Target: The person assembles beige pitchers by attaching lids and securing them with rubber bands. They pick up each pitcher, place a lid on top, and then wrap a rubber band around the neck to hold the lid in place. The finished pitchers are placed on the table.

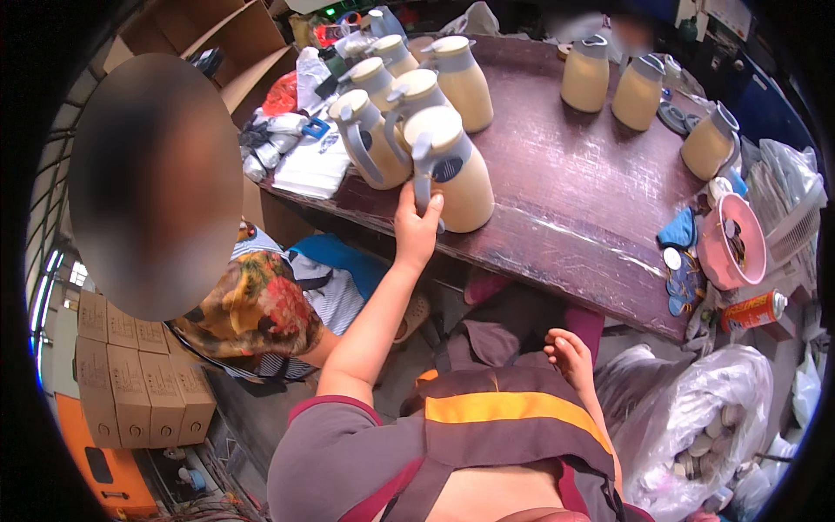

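Observation:
My left hand (417,228) is wrapped round the grey handle of a cream vacuum jug (467,191), which stands upright near the front edge of the table. A dark round label shows on the jug's side. Right behind it several similar cream jugs with grey handles and pale lids crowd together, among them one jug (467,94) at the back. Low over my lap, in front of my apron (504,435), my right hand (570,355) hangs with loosely bent fingers and nothing visible in it.
Three lidless-looking jugs (585,80) stand at the table's far right. A pink basin (750,261), blue badge-like pieces (683,283) and an orange spray can (753,311) crowd the right edge. A plastic bag of round parts (696,409) sits below; a person (261,304) is close on my left.

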### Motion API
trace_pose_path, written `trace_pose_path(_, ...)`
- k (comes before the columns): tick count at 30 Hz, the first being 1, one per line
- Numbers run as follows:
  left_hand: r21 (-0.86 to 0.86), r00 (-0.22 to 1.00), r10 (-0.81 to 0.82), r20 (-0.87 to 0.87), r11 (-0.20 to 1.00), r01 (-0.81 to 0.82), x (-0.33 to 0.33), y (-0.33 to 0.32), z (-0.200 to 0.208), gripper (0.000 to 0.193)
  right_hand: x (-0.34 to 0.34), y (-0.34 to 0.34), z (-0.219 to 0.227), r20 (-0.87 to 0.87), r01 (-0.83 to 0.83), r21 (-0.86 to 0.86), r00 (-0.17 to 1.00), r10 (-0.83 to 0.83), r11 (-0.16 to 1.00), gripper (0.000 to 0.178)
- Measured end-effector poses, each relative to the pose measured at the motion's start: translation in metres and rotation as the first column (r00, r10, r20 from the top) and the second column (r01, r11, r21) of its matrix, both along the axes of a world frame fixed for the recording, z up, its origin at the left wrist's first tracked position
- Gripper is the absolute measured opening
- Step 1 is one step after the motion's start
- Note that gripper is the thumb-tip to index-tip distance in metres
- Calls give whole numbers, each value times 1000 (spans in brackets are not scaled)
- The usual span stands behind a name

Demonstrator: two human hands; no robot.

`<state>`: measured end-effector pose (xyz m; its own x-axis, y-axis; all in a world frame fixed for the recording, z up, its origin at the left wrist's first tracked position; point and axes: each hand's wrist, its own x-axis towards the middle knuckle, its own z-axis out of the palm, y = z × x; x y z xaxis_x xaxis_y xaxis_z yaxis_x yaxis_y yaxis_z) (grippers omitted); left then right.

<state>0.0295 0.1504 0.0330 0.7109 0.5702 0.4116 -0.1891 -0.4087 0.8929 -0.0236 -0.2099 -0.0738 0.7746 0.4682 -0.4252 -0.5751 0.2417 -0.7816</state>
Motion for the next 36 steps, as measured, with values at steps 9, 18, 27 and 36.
trace_pose_path(9, -47, 887, -106, -449, 994, 95, -17, 0, -117, 34, 30, -10, 16, 206, 91, -160, 977, -57, 983, 25)
trace_pose_path(18, 501, 892, 202, -403, 865, 30, 56, -5, -84, 27, 153, -31, 5, 810, 642, -557, 561, 172, 527, 20)
trace_pose_path(27, 717, 887, 391, -247, 689, -105, 67, 12, -132, 19, 163, -31, -14, 828, 743, -560, 518, 214, 366, 15)
trace_pose_path(36, 686, 913, 331, -240, 723, -82, 66, 10, -129, 14, 164, -33, -18, 849, 762, -526, 496, 183, 378, 15)
